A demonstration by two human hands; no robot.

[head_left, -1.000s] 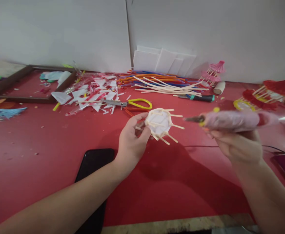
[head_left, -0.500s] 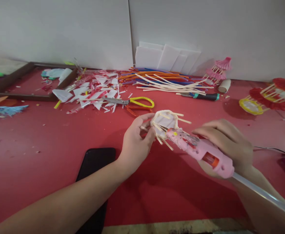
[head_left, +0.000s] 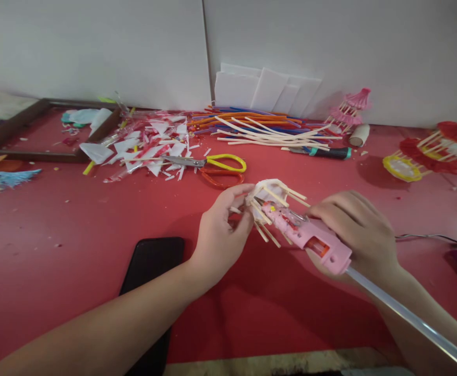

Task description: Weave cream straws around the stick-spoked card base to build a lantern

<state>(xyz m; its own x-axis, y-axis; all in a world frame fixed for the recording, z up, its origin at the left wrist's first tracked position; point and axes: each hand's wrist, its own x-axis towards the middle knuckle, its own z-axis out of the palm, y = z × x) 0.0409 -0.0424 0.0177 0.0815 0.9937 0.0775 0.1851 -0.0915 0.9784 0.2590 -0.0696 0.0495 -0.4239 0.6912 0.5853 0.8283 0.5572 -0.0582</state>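
Between the thumb and fingers of my left hand (head_left: pixel 223 230) is the edge of a small round white piece (head_left: pixel 269 192) with several pale sticks standing out from it. My right hand (head_left: pixel 359 232) is wrapped round a pink hot glue gun (head_left: pixel 310 237), smeared with dried glue. Its metal nozzle points into the white piece, close to my left fingertips; whether it touches cannot be made out. A long clear glue stick (head_left: pixel 404 310) comes out of the gun's back end. The fingers under the gun are partly hidden.
Scissors (head_left: pixel 205 164) with yellow and red handles lie ahead, beside plastic scraps (head_left: pixel 154 146). Behind are coloured and pale sticks (head_left: pixel 275 133) and a cutter knife (head_left: pixel 328 152). A black phone (head_left: pixel 154 266) lies by my left forearm. Red-and-yellow (head_left: pixel 428 154) and pink models (head_left: pixel 349 109) stand right.
The white piece has tilted, so its sticks now point more toward me. My right hand and the glue gun have shifted slightly left, with the nozzle still at the piece.
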